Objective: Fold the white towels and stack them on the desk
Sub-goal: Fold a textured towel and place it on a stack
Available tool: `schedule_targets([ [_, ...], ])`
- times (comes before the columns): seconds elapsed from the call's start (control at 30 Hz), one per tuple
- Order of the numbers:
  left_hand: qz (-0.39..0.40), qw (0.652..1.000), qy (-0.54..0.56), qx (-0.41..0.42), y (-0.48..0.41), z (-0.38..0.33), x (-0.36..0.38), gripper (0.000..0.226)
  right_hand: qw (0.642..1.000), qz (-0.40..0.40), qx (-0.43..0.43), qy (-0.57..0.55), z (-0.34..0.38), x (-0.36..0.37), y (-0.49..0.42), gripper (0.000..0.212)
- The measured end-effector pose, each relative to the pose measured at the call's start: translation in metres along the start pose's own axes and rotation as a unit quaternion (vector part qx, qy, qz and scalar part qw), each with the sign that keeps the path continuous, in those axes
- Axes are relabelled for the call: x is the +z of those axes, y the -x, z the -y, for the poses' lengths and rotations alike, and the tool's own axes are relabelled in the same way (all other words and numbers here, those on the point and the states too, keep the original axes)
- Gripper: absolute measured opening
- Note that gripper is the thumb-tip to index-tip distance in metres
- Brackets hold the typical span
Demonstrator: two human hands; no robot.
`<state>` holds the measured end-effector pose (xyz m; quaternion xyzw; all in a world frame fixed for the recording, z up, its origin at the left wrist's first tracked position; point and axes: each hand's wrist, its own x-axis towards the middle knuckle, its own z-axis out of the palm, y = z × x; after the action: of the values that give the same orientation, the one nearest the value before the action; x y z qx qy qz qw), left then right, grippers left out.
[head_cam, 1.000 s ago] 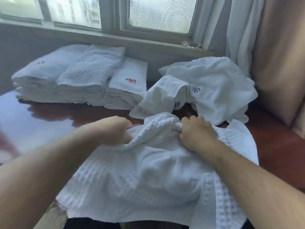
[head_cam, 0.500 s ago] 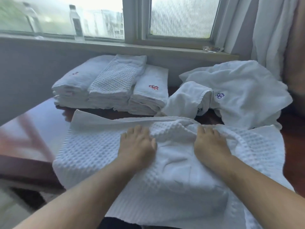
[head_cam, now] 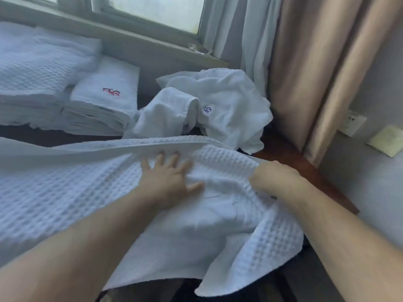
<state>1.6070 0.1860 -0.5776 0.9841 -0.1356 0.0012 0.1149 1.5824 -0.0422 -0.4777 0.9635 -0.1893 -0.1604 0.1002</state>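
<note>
A white waffle-weave towel (head_cam: 65, 192) is spread over the near part of the dark wooden tabletop (head_cam: 290, 153), its near edge hanging off the front. The left hand (head_cam: 170, 179) is laid flat on the towel near its far hem, fingers straight and spread, so this grip is wide and nothing is clasped. The right hand (head_cam: 274, 177) is set at the towel's right side, just right of the left hand, with fingers curled into the bunched cloth; this grip is closed on the towel. Between the two hands the cloth is seen rumpled into soft folds.

Beyond the towel, on the far left of the tabletop, a stack of folded towels (head_cam: 102, 105) with a red embroidered mark is seen, and a second folded stack (head_cam: 37, 70) with a waffle towel on top lies just left of it. Beyond the towel on the right, a heap of unfolded towels (head_cam: 226, 105) bearing a blue mark is piled, touching the first stack. A beige curtain (head_cam: 316, 62) hangs right of the heap.
</note>
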Motion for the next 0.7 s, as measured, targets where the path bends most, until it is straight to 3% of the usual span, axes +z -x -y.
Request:
schedule_targets([
  [0.13, 0.001, 1.0, -0.007, -0.001, -0.006, 0.007, 0.0, 0.107, 0.999, 0.0, -0.006, 0.045, -0.038, 0.014, -0.019, 0.033],
  [0.23, 0.006, 1.0, -0.013, 0.003, -0.006, 0.012, -0.003, 0.108, 0.999, 0.027, -0.037, -0.005, -0.02, 0.032, -0.037, 0.04],
  [0.4, 0.03, 0.999, -0.019, 0.014, -0.006, 0.031, -0.009, 0.111, 0.99, -0.052, -0.091, -0.09, 0.012, 0.041, -0.053, 0.056],
  [0.47, 0.033, 0.999, -0.023, 0.015, -0.004, 0.037, -0.009, 0.11, 0.993, -0.046, -0.068, -0.085, 0.014, 0.029, -0.061, 0.053],
  [0.57, 0.022, 1.0, -0.021, 0.002, -0.003, 0.039, -0.007, 0.109, 0.991, -0.088, 0.07, -0.071, 0.02, 0.009, -0.075, 0.051],
  [0.63, 0.016, 1.0, -0.024, -0.003, -0.005, 0.038, -0.006, 0.108, 0.974, -0.156, 0.061, -0.154, 0.036, 0.007, -0.076, 0.039],
  [0.7, 0.015, 1.0, -0.027, -0.003, -0.01, 0.038, -0.005, 0.107, 0.966, -0.14, 0.006, -0.218, 0.055, 0.013, -0.067, 0.03],
])
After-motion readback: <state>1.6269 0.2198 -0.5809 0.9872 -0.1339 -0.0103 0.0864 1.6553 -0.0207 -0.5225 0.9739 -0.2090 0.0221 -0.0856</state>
